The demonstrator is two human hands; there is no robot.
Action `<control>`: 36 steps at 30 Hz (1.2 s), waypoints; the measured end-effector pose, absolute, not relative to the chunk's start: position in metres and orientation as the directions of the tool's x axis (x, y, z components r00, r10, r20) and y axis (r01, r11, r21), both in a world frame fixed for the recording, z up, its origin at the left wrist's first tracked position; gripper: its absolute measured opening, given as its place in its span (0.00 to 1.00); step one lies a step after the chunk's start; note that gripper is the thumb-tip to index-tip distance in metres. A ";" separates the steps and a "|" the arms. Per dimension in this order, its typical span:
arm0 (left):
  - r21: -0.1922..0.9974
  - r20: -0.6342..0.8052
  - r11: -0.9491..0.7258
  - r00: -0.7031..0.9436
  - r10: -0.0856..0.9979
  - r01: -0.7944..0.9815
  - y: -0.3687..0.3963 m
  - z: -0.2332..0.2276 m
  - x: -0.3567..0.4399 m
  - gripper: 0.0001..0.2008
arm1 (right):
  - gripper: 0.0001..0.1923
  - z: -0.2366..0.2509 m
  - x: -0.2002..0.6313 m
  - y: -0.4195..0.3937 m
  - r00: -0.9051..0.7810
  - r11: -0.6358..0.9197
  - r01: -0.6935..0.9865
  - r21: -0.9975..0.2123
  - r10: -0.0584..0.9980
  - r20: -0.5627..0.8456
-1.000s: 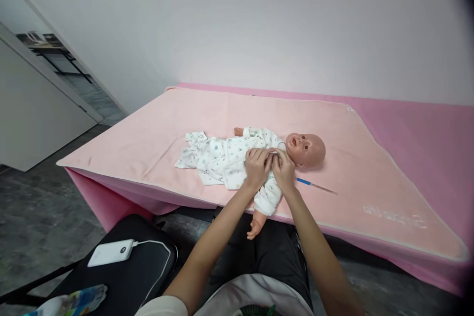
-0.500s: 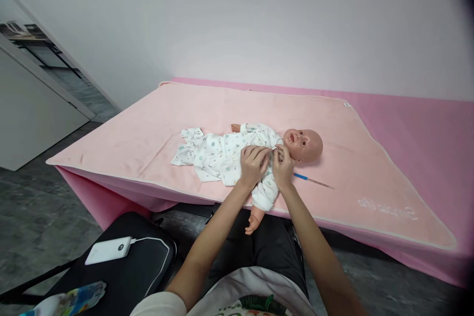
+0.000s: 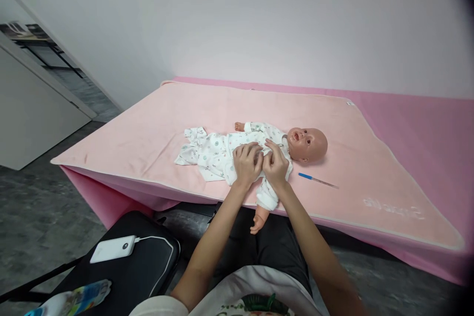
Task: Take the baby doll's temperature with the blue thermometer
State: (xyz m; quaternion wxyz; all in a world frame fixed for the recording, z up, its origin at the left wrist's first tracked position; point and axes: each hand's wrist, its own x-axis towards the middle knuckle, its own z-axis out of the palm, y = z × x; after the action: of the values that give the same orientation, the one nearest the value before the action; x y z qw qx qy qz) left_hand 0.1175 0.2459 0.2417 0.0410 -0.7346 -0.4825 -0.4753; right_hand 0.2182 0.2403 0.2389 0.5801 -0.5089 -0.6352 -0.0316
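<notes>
Fingers point(image 3: 255, 150) of both hands pinch the soft, limp printed romper point(image 3: 218, 153) at the baby doll's point(image 3: 307, 143) chest; thin cloth, best gripped at the front edges

Both my hands have slid down the doll point(image 3: 259, 150), away from its neck. A second ago they pinched the collar under the chin; now my left hand point(image 3: 247, 164) and right hand point(image 3: 276, 167) work the front of the printed suit point(image 3: 215, 150) at the chest, fingers bunched on the cloth, a little nearer its legs.
</notes>
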 end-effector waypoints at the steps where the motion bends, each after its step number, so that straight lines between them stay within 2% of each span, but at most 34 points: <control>1: 0.396 0.734 -0.533 0.091 0.673 0.748 0.246 0.241 0.117 0.08 | 0.17 0.240 0.213 0.240 0.187 0.481 0.669 -0.566 0.629 0.755; 7: 0.403 0.707 -0.535 0.118 0.697 0.743 0.247 0.238 0.116 0.06 | 0.16 0.235 0.209 0.241 0.199 0.414 0.643 -0.644 0.722 0.663; 12: 0.483 0.709 -0.539 0.052 0.703 0.690 0.243 0.239 0.116 0.07 | 0.14 0.235 0.212 0.241 0.209 0.408 0.630 -0.661 0.731 0.649; 18: 0.530 0.731 -0.487 -0.083 0.677 0.694 0.242 0.239 0.115 0.07 | 0.14 0.232 0.213 0.242 0.202 0.408 0.616 -0.674 0.745 0.635; 23: 0.555 0.730 -0.493 -0.109 0.674 0.670 0.242 0.240 0.114 0.06 | 0.14 0.229 0.216 0.243 0.215 0.409 0.601 -0.687 0.745 0.632; 36: 0.521 0.738 -0.452 -0.117 0.665 0.724 0.237 0.240 0.110 0.06 | 0.14 0.228 0.216 0.243 0.247 0.383 0.602 -0.701 0.745 0.620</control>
State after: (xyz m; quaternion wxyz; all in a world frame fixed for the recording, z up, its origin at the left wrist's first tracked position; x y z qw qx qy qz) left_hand 0.1097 0.2367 0.2395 0.0277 -0.6640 -0.5227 -0.5340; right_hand 0.2155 0.2427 0.2281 0.5649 -0.5517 -0.6104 0.0633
